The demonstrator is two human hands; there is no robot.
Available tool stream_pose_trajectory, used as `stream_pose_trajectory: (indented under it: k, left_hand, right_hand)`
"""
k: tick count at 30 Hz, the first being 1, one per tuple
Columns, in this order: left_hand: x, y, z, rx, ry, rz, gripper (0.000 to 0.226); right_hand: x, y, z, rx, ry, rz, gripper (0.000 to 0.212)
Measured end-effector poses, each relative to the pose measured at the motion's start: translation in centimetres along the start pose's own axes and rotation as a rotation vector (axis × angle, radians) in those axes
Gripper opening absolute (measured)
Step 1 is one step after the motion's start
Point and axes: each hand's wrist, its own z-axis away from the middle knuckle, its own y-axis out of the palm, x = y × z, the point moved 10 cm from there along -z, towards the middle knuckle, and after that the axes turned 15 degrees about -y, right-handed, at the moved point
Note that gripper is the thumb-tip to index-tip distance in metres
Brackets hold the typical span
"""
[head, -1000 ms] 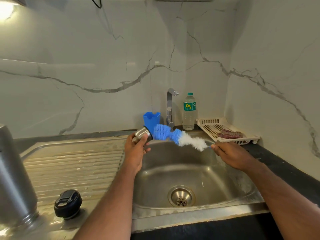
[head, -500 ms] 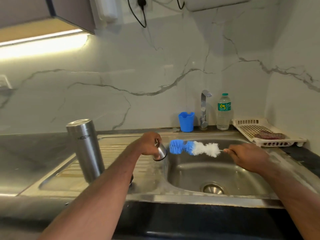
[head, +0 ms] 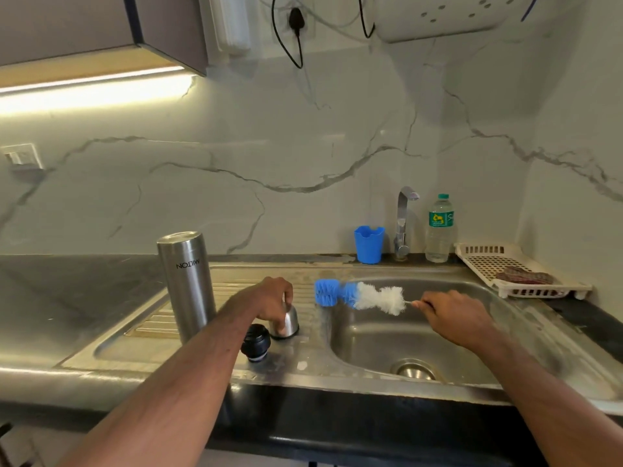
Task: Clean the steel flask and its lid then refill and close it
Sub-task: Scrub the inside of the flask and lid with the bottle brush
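Setting the steel cap (head: 286, 323) mouth-down on the drainboard to drain, left hand (head: 269, 303) curls over its top, gripping it. Black stopper (head: 255, 342) touches it at 8 o'clock; flask (head: 186, 284), inverted to drip, stands further toward 9. Right hand (head: 453, 316) pinches the bottle brush (head: 359, 296) handle, bristles held over the sink (head: 478, 358).

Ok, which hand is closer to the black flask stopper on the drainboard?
Left. The left hand holds the steel cap right beside the black stopper; the right hand is over the sink basin, holding the bottle brush.
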Motion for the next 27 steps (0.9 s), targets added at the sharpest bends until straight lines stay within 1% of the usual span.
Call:
stream_pose_trajectory:
  k: [2, 4, 7, 11, 13, 15, 17, 20, 23, 27]
  left_hand:
    - [-0.2, -0.4, -0.5, -0.002, 0.013, 0.020, 0.056]
    - [-0.9, -1.3, -1.1, -0.035, 0.043, 0.090, 0.064]
    - [-3.0, -2.6, -2.1, -0.095, 0.128, 0.179, 0.056]
    - [-6.8, -3.7, -3.6, -0.133, 0.234, 0.114, 0.047]
    - [-8.3, -4.4, -4.8, -0.137, 0.260, 0.083, 0.042]
    - [-9.5, -5.0, -6.2, -0.133, 0.281, 0.064, 0.037]
    - [-10.7, -5.3, -7.4, -0.126, 0.301, 0.047, 0.033]
    - [-12.1, -5.1, -9.0, -0.122, 0.328, 0.013, 0.030]
    - [-12.9, -4.6, -10.6, -0.109, 0.331, -0.021, 0.028]
    - [-13.0, -4.0, -12.2, -0.077, 0.315, -0.043, 0.026]
  right_hand:
    - [-0.3, -0.5, -0.4, -0.009, -0.007, 0.009, 0.033]
    - [-0.6, -1.9, -1.0, -0.060, -0.042, 0.034, 0.029]
    - [-0.6, -5.8, -2.5, -0.141, -0.113, 0.192, 0.026]
    - [-0.9, -13.7, -5.9, -0.228, -0.169, 0.522, 0.030]
    - [-1.3, -17.8, -8.0, -0.279, -0.175, 0.610, 0.033]
    - [-1.4, -21.0, -10.4, -0.313, -0.195, 0.701, 0.031]
    - [-1.5, -22.8, -12.8, -0.296, -0.216, 0.822, 0.030]
    - [-1.5, -22.7, -16.7, -0.192, -0.249, 0.951, 0.032]
    - [-2.0, -20.7, -19.9, -0.105, -0.280, 0.976, 0.030]
    - [-1.8, -18.1, -23.1, -0.056, -0.312, 0.995, 0.028]
